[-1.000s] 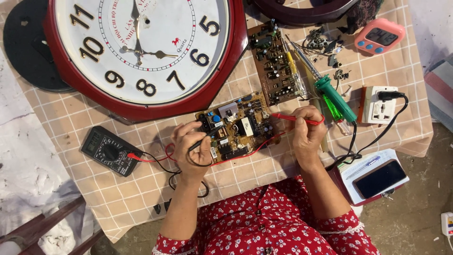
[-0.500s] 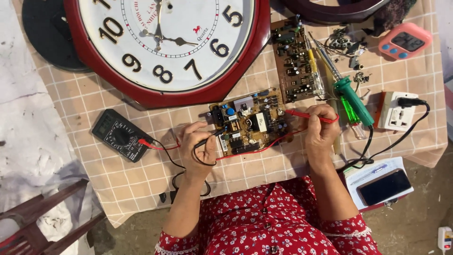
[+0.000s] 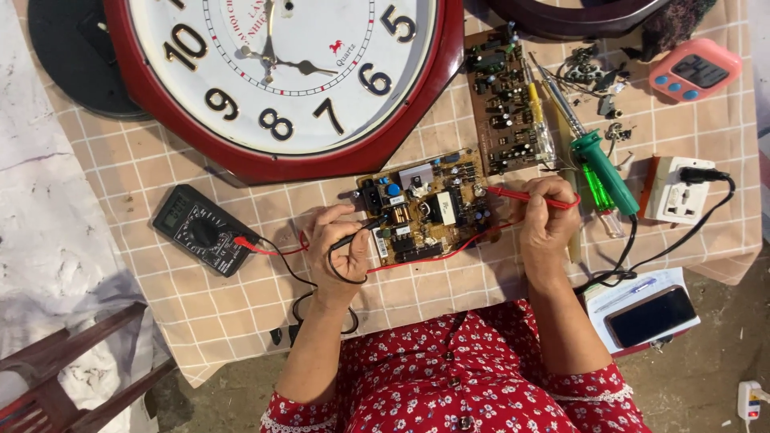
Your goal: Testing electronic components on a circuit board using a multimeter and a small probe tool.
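Red clock (image 3: 281,80) cut off above circuit board (image 3: 425,210).

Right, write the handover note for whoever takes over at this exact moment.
Left hand: holds the black probe, tip at the left part of the circuit board.
Right hand: holds the red probe, tip at the board's right edge.
Multimeter: on the checked cloth left of the board, both leads plugged in.
Second board, green soldering iron and socket block lie to the right; wall clock above.
Done: both probes are on the board.
Left: the meter reading cannot be made out.
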